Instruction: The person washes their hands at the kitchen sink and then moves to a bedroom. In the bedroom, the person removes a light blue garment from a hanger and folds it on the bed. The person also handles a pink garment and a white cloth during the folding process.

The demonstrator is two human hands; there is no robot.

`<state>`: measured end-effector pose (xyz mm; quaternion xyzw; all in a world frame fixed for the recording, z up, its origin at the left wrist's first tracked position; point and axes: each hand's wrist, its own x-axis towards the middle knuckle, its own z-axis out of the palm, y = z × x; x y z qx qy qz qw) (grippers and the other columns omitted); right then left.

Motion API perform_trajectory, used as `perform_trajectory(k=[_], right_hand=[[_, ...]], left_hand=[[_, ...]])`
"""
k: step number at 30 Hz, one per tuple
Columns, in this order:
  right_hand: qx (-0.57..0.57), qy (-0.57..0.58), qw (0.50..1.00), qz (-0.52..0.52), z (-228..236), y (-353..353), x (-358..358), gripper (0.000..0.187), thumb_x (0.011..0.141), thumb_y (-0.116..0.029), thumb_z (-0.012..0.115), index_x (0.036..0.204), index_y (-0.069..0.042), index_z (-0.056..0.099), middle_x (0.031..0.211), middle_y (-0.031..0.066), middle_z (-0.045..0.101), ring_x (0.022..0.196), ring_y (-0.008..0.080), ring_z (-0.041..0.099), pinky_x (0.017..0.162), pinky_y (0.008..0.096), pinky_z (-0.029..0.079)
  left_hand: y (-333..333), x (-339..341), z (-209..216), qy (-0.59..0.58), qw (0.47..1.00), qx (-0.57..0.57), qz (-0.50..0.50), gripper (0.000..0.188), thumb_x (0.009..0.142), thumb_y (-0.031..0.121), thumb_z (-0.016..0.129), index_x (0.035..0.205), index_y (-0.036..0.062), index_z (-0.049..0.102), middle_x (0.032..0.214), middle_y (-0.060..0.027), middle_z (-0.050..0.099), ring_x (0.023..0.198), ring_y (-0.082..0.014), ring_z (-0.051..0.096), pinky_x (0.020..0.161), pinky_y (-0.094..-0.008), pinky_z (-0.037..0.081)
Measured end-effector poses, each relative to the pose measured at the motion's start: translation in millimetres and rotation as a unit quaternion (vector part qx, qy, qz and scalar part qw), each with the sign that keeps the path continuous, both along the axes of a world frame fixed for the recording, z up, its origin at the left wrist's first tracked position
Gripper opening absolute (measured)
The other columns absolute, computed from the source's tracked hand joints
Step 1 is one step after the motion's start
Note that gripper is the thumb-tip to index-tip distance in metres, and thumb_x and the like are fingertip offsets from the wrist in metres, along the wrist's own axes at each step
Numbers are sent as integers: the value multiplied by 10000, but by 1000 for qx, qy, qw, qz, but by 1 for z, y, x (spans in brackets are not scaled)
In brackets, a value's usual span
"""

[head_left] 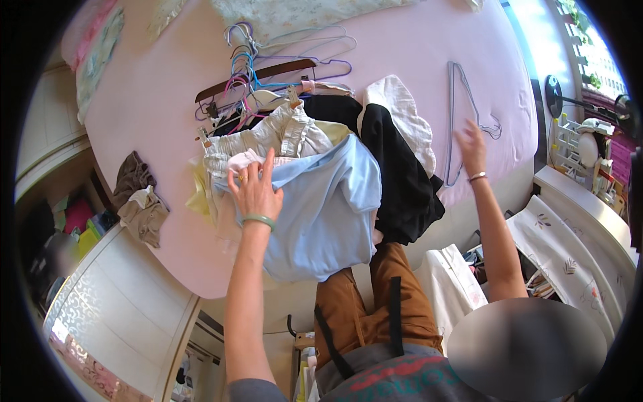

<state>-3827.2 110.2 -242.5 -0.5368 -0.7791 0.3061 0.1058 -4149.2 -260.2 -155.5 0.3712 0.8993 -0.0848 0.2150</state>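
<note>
My left hand [256, 192], with a green bangle at its wrist, rests on the top edge of a light blue shirt [328, 201] and a pink-and-white striped cloth [242, 159]. Its fingers are spread over the fabric. Off to the right, my right hand [473, 149] is raised, slightly blurred, fingers apart and holding nothing. It is beside a grey wire hanger [451, 120] lying on the bed. Under and beside the blue shirt are cream shorts [268, 137] held by clips, a black garment [395, 181] and a white ruffled garment [408, 114].
Several coloured hangers [251, 74] lie bunched above the clothes on the pink bed sheet [167, 67]. Brown crumpled clothing [142, 201] sits at the bed's left edge. A cabinet [127, 308] stands at lower left. White fabric bags [452, 285] and a window [599, 33] are to the right.
</note>
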Motion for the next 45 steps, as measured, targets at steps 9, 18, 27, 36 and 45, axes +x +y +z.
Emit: perform_trajectory(k=[9,18,27,36,45], right_hand=[[13,-132,871,473,85,-175,-186,851,688,-350,789,1409,-169,374,1330,92,503,1148,292,519,918,452,404],[-131,49,928,345,105,-253,-152,336,691,-71,696,1020,-122,657,972,97,599,922,323,583,797,389,484],[-566,106,785,229,150,-304,-150,370,733,-64,654,1098,-5,637,782,71,658,692,100,588,654,269,490],[-301,196,884,299,150,-261,-164,310,686,123,590,931,-40,684,959,73,619,822,167,610,752,263,495],[-536,269,779,185,143,-266,-150,103,835,87,593,878,-4,616,983,20,590,941,102,546,868,246,450]], left_hand=[[-4,-11,4,4,999,33,6,432,662,234,771,1056,190,600,1371,-25,475,1306,-245,397,1106,-553,151],[-71,64,35,-332,789,376,355,648,691,159,824,1224,45,472,1209,-94,559,1007,-175,535,892,-317,437],[-90,89,95,-289,825,411,259,997,570,151,894,1418,65,376,1354,-174,461,1217,-334,481,1019,-401,411],[-136,62,78,-573,580,366,450,659,854,215,720,1407,56,398,977,-79,652,730,-51,573,655,-194,471],[-91,67,66,-343,843,239,338,269,867,257,694,1022,39,674,717,-35,650,605,-83,571,564,-255,455]])
